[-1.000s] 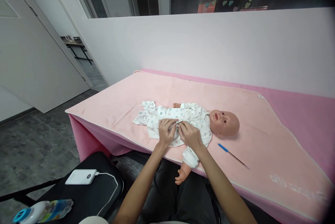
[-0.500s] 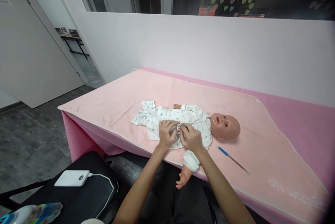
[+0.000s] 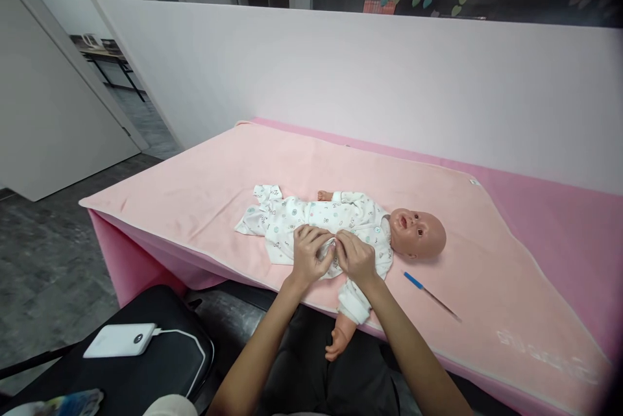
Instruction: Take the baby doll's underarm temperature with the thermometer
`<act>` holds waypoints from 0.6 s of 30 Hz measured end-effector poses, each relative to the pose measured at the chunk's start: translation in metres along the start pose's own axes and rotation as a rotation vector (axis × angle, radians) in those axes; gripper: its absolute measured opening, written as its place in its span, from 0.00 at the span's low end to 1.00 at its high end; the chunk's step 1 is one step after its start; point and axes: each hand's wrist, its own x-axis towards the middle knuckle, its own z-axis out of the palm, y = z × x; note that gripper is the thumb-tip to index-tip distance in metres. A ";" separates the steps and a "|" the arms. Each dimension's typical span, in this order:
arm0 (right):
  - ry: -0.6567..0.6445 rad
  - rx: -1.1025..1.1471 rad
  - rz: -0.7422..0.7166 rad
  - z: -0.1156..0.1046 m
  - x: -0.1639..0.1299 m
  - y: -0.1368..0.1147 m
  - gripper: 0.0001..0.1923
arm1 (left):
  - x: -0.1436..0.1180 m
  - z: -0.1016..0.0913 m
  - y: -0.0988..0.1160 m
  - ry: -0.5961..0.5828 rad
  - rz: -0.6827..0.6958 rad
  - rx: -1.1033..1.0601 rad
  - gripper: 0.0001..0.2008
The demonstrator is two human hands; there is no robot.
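A baby doll (image 3: 418, 233) lies on its back on a pink blanket (image 3: 204, 169), its head to the right. It wears a white printed baby garment (image 3: 292, 215). My left hand (image 3: 311, 252) and my right hand (image 3: 355, 254) meet over the doll's middle, each pinching the edge of the garment's cloth between thumb and fingers. The exact spot between the fingertips is mostly hidden. One doll arm (image 3: 341, 337) hangs over the table's near edge, below my right wrist. A thin rod with a blue handle (image 3: 413, 280) lies right of my right hand.
A black chair (image 3: 146, 312) stands at the lower left, bearing a white power bank (image 3: 119, 341) with a cable and a colourful package (image 3: 78, 403). Behind the table rises a white wall (image 3: 341, 72) with a window. A door (image 3: 53, 117) is at the left.
Both hands stay at the doll's middle, and their fingertips have come closer together on the cloth. The view has tilted slightly downward; the doll and the rod lie as before.
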 end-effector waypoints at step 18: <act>-0.122 0.005 0.126 -0.002 0.003 0.002 0.09 | -0.003 0.006 -0.004 0.090 -0.149 -0.101 0.15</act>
